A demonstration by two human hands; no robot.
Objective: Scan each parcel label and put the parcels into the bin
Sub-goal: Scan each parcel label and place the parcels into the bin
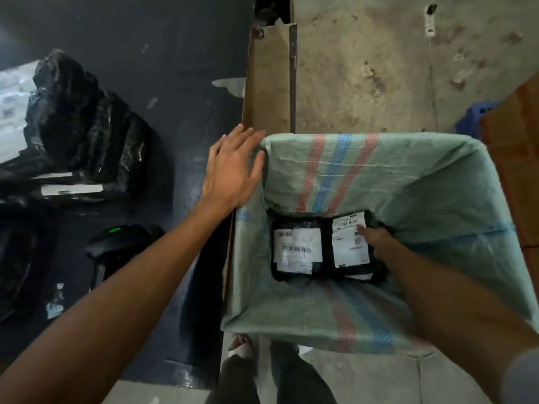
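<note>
A: Hands first. Where are they sitting?

B: The left hand [233, 167] is reaching forward over the edge of the dark counter [180, 71], palm down, its fingers [248, 138] spread wide and gripping nothing. Their tips are hovering right at the near-left corner of the bin [423, 182], which is lined with a green woven sack striped red and blue.

A: And the other one?

B: The right hand [376, 240] is reaching deep into the bin, arm stretched down. Its fingers are lying on the right-hand parcel [350, 243] at the bottom; whether they are pinching it or only resting on it, I cannot tell.

A: Anything beside it?

B: A second black parcel [297, 249] is lying just left of those fingers, touching the first, flat, label up.

A: Is any writing showing?

B: Both are carrying white labels with barcodes, and the right one is showing a small square code, but the print is too blurred to read.

A: What is lying left of the spread fingers?

B: A heap of black-wrapped parcels [78, 132] is sitting well away on the counter, and a black scanner [122, 243] with a green light is standing nearer the person.
</note>
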